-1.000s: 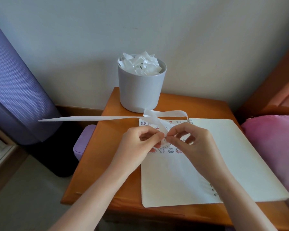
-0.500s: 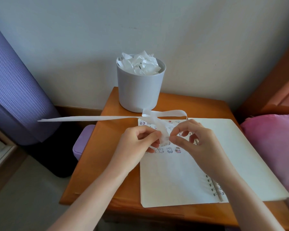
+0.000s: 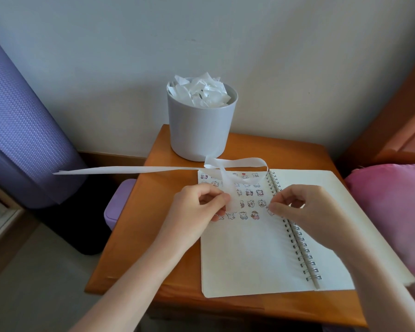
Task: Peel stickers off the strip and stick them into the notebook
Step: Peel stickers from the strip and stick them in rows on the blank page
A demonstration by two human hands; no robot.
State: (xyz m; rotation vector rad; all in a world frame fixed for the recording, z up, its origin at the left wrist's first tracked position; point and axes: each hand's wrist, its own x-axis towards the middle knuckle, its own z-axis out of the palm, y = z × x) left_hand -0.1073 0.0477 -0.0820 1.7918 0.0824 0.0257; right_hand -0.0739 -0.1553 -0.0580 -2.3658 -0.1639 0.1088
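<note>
The left hand (image 3: 197,207) pinches the strip (image 3: 130,169) above the notebook (image 3: 249,259), and the strip's long tail runs off leftward past the table edge. The right hand (image 3: 304,207) pinches what looks like a small sticker (image 3: 270,212) at the right end of the bottom sticker row (image 3: 243,215) — just beside the spiral binding (image 3: 297,238), so pressing it down probably falls to this hand.

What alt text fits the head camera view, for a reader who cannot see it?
A person's left hand holds a long white strip while the right hand pinches a small sticker over an open spiral notebook, beside rows of stuck stickers. The notebook lies on a wooden table; a grey bin of paper scraps stands behind.
</note>
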